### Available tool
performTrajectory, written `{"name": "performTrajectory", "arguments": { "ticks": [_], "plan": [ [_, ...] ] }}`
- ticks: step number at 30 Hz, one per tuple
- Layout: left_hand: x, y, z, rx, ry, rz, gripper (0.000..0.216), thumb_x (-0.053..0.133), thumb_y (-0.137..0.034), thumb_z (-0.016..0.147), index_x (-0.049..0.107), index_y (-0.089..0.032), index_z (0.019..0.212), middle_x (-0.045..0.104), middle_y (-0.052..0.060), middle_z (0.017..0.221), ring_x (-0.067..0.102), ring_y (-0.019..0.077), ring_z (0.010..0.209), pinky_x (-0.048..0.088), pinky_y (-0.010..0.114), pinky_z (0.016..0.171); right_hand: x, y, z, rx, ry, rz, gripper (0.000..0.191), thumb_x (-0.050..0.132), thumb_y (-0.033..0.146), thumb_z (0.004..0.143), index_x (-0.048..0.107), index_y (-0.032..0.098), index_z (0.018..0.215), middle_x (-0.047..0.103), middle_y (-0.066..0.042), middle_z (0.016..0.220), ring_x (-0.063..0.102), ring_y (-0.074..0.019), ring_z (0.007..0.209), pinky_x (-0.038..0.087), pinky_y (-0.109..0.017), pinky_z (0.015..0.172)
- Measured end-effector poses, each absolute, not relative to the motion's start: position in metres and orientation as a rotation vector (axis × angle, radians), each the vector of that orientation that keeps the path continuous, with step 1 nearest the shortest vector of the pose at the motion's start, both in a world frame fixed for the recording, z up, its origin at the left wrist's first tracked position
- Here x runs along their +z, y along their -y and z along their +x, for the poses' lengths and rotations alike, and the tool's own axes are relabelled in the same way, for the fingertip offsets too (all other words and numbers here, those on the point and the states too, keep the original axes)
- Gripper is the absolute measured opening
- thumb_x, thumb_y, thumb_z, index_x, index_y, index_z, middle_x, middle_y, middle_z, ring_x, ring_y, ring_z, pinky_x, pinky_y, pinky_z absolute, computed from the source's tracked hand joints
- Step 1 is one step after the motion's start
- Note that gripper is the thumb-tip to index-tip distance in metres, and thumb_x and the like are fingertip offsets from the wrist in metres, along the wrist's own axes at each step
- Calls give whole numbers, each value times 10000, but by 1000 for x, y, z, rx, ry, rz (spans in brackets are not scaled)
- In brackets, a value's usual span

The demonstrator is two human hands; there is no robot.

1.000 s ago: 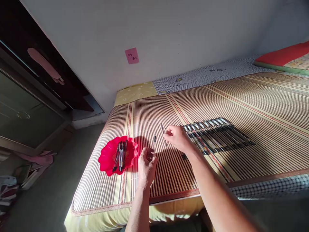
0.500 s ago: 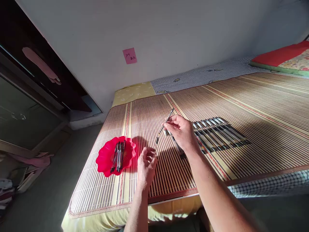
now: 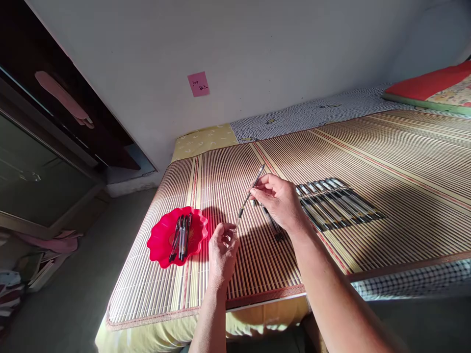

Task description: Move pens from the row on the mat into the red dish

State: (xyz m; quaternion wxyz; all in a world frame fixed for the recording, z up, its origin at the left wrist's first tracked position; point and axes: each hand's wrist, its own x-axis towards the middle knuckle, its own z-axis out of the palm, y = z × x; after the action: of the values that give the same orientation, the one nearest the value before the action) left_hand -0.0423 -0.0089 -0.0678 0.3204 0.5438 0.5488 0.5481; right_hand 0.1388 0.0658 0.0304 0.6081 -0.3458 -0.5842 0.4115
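My right hand [image 3: 281, 201] pinches a thin pen [image 3: 250, 195] by its upper part, holding it slanted over the bamboo mat [image 3: 386, 162]. My left hand [image 3: 222, 250] is closed in a pinch at the pen's lower tip, fingers curled; whether it holds a small part such as a cap is too small to tell. A row of several black pens [image 3: 336, 203] lies on the mat just right of my right hand. A red scalloped plate [image 3: 162, 245] to the left holds a few black pens [image 3: 181, 236].
The mat covers a bed with a yellow sheet [image 3: 206, 138] and a checked cloth [image 3: 312, 112] by the wall. A red cushion [image 3: 430, 83] lies far right. A pink note [image 3: 198, 84] sticks to the wall. Dark cabinet [image 3: 55, 122] and floor clutter at left.
My right hand lifted a pen from the mat and brought it toward my left hand; the two hands now meet at the pen's lower end. Since half a second ago little has moved.
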Motion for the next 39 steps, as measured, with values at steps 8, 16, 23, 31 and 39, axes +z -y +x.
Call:
{"name": "performTrajectory", "arguments": {
  "ticks": [8,16,23,31,39],
  "plan": [
    [-63,10,-43,1458,-1448,1515,195,628,-126,862,699,-229,1012,638,-12,828,531,141,720,423,257,693,34,-66,142,1015,1302,-770,208,809,332,792,675,189,860,744,-39,794,753,-195,725,634,-361,745],
    [-62,12,-41,1449,-1390,1465,191,645,-131,854,698,-231,1009,629,-12,824,512,145,721,424,259,699,36,-64,144,1001,1322,-775,160,771,291,804,674,186,876,740,-40,813,742,-183,729,626,-360,753],
    [-59,13,-39,1475,-1346,1423,142,680,-175,876,712,-221,1007,645,1,840,533,145,739,434,263,711,32,-63,141,996,1594,-804,160,760,326,833,697,182,865,759,-63,859,726,-188,807,606,-362,791],
    [-60,12,-38,1491,-1227,1274,119,730,-265,884,726,-218,993,660,10,836,573,155,777,445,264,733,24,-68,146,1105,1621,-830,247,654,392,936,768,180,992,792,-88,947,739,-187,857,600,-370,826],
    [-56,13,-36,1414,-1106,1229,145,765,-330,882,723,-204,940,645,14,822,572,154,771,458,273,749,22,-67,142,1190,1666,-809,197,692,376,914,821,231,944,815,-52,982,722,-176,886,571,-331,810]
  ]
}}
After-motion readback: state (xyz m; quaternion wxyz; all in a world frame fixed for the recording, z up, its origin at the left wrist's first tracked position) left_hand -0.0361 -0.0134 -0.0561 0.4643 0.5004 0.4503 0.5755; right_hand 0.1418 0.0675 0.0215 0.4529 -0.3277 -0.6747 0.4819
